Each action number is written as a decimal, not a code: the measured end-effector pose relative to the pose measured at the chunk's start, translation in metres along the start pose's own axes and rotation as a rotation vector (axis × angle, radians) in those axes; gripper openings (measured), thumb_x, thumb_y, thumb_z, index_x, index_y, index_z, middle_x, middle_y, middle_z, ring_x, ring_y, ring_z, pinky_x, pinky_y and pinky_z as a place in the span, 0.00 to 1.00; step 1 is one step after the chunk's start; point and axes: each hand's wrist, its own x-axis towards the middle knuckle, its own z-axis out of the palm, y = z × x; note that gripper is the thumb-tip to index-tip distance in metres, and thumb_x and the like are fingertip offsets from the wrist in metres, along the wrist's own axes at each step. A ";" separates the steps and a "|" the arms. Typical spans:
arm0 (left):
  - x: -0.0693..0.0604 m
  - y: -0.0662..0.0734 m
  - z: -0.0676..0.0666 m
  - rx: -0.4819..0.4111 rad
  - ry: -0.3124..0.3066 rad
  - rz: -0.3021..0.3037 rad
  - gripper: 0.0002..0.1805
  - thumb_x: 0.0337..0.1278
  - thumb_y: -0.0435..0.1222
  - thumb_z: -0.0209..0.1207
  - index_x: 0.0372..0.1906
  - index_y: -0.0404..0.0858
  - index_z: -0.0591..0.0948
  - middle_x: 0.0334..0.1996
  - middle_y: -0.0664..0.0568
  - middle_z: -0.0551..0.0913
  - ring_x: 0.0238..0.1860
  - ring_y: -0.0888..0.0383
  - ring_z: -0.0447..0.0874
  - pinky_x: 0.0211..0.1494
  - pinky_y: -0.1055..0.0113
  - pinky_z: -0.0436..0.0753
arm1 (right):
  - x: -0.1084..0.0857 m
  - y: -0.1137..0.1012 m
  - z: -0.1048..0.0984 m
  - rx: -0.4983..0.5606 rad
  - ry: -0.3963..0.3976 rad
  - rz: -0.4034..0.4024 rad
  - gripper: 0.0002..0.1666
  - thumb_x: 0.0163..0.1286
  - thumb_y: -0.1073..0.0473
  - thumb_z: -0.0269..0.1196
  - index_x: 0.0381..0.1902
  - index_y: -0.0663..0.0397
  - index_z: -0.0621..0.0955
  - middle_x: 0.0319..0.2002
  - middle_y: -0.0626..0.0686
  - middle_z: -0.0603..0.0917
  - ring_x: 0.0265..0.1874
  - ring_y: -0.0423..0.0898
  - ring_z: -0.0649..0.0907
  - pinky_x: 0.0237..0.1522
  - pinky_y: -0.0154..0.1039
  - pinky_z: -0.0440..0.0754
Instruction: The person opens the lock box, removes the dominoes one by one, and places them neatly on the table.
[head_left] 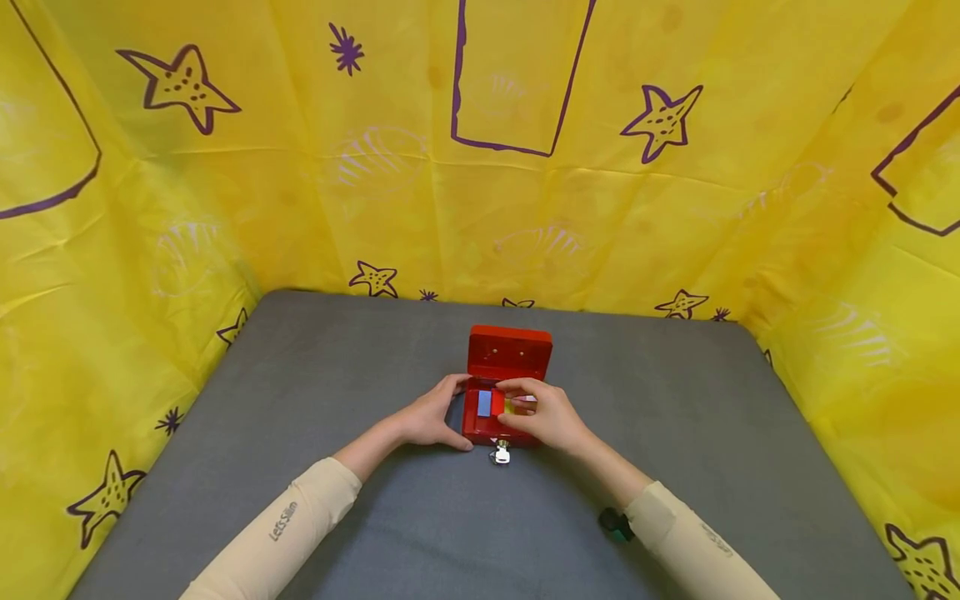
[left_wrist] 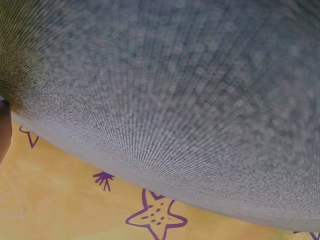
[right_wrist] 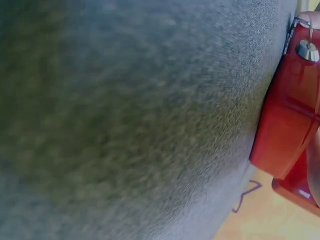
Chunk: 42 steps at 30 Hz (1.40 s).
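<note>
A small red cash box [head_left: 480,435] stands on the table with its lid [head_left: 510,346] raised. My left hand [head_left: 429,415] grips the box's left side, thumb at the front corner and fingers toward the back. Over the right half is my right hand [head_left: 551,417], its thumb and fingertips pinching a small red block [head_left: 498,402] inside the box. Left of that lies a blue block [head_left: 484,403]. Something yellow-green [head_left: 509,406] shows partly behind the right fingers. Keys [head_left: 502,454] hang from the front lock [right_wrist: 307,50].
The box rests on a grey cloth-covered table [head_left: 360,350]. Yellow curtains [head_left: 420,208] with purple starfish drawings enclose the back and both sides. A dark band with a green part [head_left: 617,525] is at the right forearm.
</note>
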 end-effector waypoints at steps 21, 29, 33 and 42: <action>-0.001 -0.001 0.002 0.016 0.003 -0.032 0.57 0.38 0.39 0.77 0.72 0.36 0.54 0.67 0.43 0.63 0.68 0.48 0.62 0.68 0.48 0.65 | -0.021 0.017 -0.029 0.151 0.052 0.034 0.28 0.58 0.61 0.73 0.56 0.55 0.80 0.52 0.56 0.82 0.49 0.52 0.84 0.50 0.41 0.80; -0.002 0.000 0.001 0.019 0.003 -0.028 0.57 0.38 0.40 0.77 0.72 0.35 0.54 0.67 0.43 0.63 0.68 0.48 0.62 0.69 0.49 0.64 | -0.027 0.023 -0.041 0.165 0.077 0.051 0.28 0.58 0.63 0.73 0.57 0.57 0.79 0.54 0.57 0.81 0.52 0.56 0.82 0.51 0.39 0.79; -0.002 0.001 0.001 0.026 0.003 -0.062 0.57 0.38 0.41 0.77 0.72 0.38 0.54 0.67 0.45 0.62 0.67 0.49 0.61 0.68 0.48 0.66 | -0.028 0.029 -0.047 0.152 0.078 0.057 0.29 0.59 0.62 0.72 0.58 0.58 0.78 0.54 0.58 0.80 0.53 0.54 0.81 0.52 0.40 0.79; -0.001 0.003 0.000 0.035 0.007 -0.071 0.57 0.37 0.41 0.77 0.72 0.38 0.54 0.67 0.45 0.63 0.67 0.49 0.62 0.67 0.48 0.67 | -0.034 0.017 -0.061 0.077 0.065 0.025 0.27 0.60 0.71 0.69 0.57 0.73 0.76 0.53 0.68 0.79 0.51 0.63 0.80 0.52 0.51 0.77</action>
